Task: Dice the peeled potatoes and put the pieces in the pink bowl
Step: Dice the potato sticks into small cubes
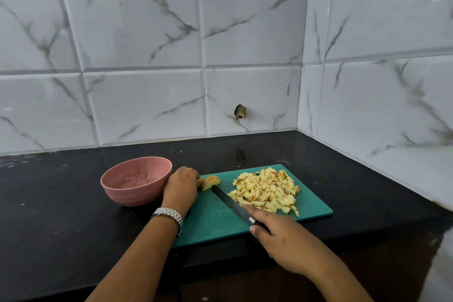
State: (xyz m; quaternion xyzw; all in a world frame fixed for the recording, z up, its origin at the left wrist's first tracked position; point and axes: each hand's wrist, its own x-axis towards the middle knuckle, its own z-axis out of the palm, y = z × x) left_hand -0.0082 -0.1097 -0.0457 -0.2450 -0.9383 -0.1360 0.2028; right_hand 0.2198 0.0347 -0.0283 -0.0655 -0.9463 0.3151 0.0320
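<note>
Left hand [181,187] (knuckles up) probably pinching potato [210,182]; right hand [282,235] grips knife [230,201].

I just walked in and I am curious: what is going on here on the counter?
A person is dicing potato on a green cutting board. The left hand holds a few potato slices steady, and the right hand grips a knife whose blade tip lies beside them. A pile of diced pieces sits on the board's right side. The pink bowl stands left of the board and holds no potato pieces yet.
</note>
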